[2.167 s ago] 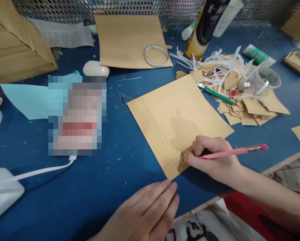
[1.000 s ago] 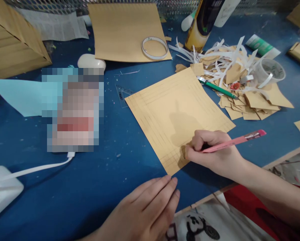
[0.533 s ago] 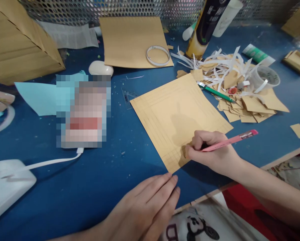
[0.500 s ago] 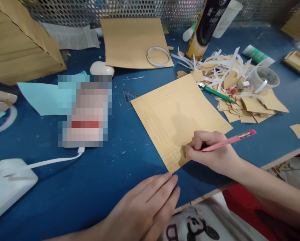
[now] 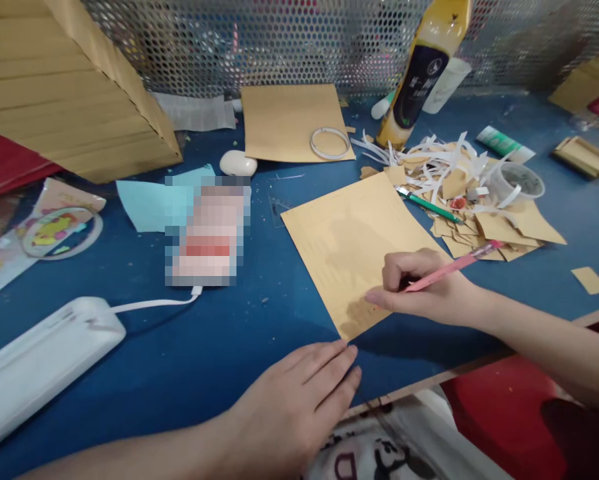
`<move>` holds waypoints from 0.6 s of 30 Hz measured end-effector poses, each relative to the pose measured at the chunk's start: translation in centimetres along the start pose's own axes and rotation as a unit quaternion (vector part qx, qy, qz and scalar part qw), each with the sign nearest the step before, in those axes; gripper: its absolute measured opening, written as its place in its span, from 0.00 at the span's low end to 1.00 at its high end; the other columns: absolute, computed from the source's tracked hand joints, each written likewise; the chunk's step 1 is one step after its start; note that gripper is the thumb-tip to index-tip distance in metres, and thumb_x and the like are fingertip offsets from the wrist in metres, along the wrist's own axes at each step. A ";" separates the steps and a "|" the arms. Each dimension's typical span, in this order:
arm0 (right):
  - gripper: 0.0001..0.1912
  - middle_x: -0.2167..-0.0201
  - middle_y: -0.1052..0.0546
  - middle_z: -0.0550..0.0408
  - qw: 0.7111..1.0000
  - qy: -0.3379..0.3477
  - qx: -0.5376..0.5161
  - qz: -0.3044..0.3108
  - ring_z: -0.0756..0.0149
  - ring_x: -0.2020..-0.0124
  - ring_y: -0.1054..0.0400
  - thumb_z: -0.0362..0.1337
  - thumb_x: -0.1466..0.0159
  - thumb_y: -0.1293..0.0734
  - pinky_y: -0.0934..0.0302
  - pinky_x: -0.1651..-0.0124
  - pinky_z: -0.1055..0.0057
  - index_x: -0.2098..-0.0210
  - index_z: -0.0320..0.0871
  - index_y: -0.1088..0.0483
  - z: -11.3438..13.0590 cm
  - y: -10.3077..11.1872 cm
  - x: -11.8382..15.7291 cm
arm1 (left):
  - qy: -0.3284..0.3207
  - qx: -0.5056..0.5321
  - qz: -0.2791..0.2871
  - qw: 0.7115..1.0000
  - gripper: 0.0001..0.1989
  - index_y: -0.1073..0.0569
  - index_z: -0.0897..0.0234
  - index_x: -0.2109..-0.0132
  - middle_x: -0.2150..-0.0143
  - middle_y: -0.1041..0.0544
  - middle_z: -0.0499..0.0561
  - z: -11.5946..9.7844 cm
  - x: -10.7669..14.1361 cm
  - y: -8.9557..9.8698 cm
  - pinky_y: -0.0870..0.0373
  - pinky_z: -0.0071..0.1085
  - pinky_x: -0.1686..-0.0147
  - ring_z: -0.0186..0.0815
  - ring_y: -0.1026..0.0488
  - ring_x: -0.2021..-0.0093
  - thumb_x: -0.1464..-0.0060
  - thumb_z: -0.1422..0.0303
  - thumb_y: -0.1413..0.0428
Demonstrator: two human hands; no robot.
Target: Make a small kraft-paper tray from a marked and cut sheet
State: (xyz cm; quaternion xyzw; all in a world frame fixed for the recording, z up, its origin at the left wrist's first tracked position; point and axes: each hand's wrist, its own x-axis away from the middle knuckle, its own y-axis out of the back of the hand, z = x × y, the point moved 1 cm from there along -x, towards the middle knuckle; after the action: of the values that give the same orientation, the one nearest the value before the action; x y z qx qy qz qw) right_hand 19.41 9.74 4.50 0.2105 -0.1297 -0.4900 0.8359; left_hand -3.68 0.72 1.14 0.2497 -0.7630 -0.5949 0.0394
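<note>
A pink pencil (image 5: 442,272) is gripped in my right hand (image 5: 424,290), its eraser end pointing up to the right and its tip hidden by the fingers. That hand rests over the lower right part of a square sheet of brown kraft paper (image 5: 349,233), which carries faint pencil lines along its edges. My left hand (image 5: 304,393) lies flat on the blue table, fingers stretched out, with the fingertips at the sheet's nearest corner. A clear set square (image 5: 278,212) lies by the sheet's left corner.
Right of the sheet are a green craft knife (image 5: 429,205), paper scraps (image 5: 519,230) and a plastic cup (image 5: 522,183). A yellow bottle (image 5: 419,80) stands behind them. A roll of tape (image 5: 329,143) lies on brown card (image 5: 289,113). At left are a blurred-out phone (image 5: 209,227) and a white power strip (image 5: 49,360).
The view has shifted up and to the left, so more of the bottle and the left side shows. My right hand still holds the pencil over the paper; my left hand stays at the corner.
</note>
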 end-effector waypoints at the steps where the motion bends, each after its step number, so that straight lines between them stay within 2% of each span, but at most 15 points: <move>1: 0.21 0.84 0.41 0.65 0.999 0.026 0.015 0.024 0.79 0.82 0.51 0.37 0.41 0.30 0.57 0.82 0.77 0.82 0.42 0.46 0.1 0.1 -0.6 | -0.001 -0.003 -0.007 1.000 0.18 0.31 0.71 0.44 0.40 0.31 0.60 0.0 -0.1 0.1 0.35 0.39 0.43 0.43 0.35 0.40 0.38 0.75 0.55; 4: 0.22 0.84 0.45 0.66 0.993 0.085 0.016 0.077 0.79 0.82 0.54 0.34 0.40 0.33 0.59 0.81 0.77 0.83 0.42 0.48 0.0 -0.3 -2.4 | -0.010 -0.013 -0.014 1.000 0.17 0.30 0.72 0.45 0.42 0.30 0.60 0.0 -0.2 0.1 0.34 0.38 0.44 0.43 0.33 0.42 0.38 0.76 0.55; 7: 0.20 0.84 0.46 0.66 0.986 0.115 -0.011 0.122 0.79 0.82 0.55 0.30 0.42 0.35 0.59 0.81 0.78 0.83 0.42 0.50 -0.6 -1.1 -3.3 | -0.006 -0.018 -0.019 1.000 0.17 0.29 0.71 0.46 0.42 0.29 0.58 0.0 -0.3 0.0 0.36 0.37 0.43 0.42 0.33 0.42 0.38 0.77 0.55; 10: 0.20 0.84 0.48 0.67 0.986 0.106 -0.025 0.126 0.79 0.81 0.56 0.25 0.45 0.36 0.60 0.81 0.78 0.83 0.42 0.52 -1.3 -1.4 -3.7 | 0.007 -0.017 -0.012 1.000 0.18 0.29 0.69 0.44 0.41 0.30 0.56 0.1 -0.2 0.1 0.38 0.36 0.41 0.40 0.35 0.41 0.38 0.76 0.55; 12: 0.20 0.84 0.49 0.67 0.987 0.097 -0.032 0.125 0.79 0.81 0.56 0.23 0.46 0.37 0.60 0.80 0.78 0.84 0.42 0.53 -1.5 -1.5 -3.7 | -0.003 -0.020 0.012 1.000 0.18 0.31 0.69 0.43 0.40 0.31 0.56 0.2 -0.3 0.3 0.39 0.35 0.41 0.40 0.35 0.40 0.37 0.73 0.55; 15: 0.19 0.84 0.49 0.67 0.985 0.089 -0.058 0.136 0.79 0.81 0.57 0.22 0.47 0.37 0.60 0.80 0.78 0.83 0.42 0.52 -1.7 -1.4 -3.8 | -0.020 -0.019 0.045 0.999 0.19 0.32 0.69 0.42 0.39 0.32 0.57 0.3 -0.4 0.7 0.39 0.33 0.41 0.40 0.37 0.39 0.35 0.68 0.56; 18: 0.19 0.84 0.47 0.67 0.983 0.090 -0.072 0.142 0.80 0.81 0.56 0.22 0.47 0.37 0.59 0.80 0.78 0.83 0.42 0.51 -1.8 -1.3 -3.9 | -0.011 -0.015 0.050 0.999 0.18 0.33 0.69 0.41 0.39 0.33 0.57 0.4 -0.5 0.7 0.40 0.33 0.40 0.40 0.38 0.38 0.34 0.68 0.56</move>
State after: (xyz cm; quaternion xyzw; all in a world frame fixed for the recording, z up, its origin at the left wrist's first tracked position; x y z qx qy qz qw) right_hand 17.29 12.95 2.27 0.1723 -0.0466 -0.3530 0.9185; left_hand -3.63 1.38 1.81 0.2039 -0.7661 -0.6062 0.0641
